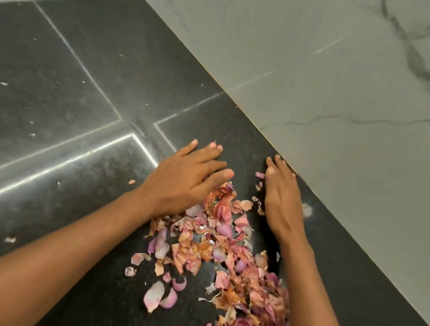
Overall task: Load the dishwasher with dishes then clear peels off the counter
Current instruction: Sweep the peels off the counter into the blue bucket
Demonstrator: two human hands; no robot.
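1 head-worn view looks forward and steeply down from just above and behind both hands, close over the counter [86, 96].

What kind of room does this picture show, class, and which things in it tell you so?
Most likely a kitchen. A dark stone counter meets a marble-look tiled wall, and onion peels lie heaped on it between the left hand and right hand.

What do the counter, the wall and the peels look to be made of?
Counter: polished dark speckled stone, probably granite, showing glare streaks. Wall: pale grey-veined marble or marble-look tile. Peels: dry, papery onion skins, pink and orange.
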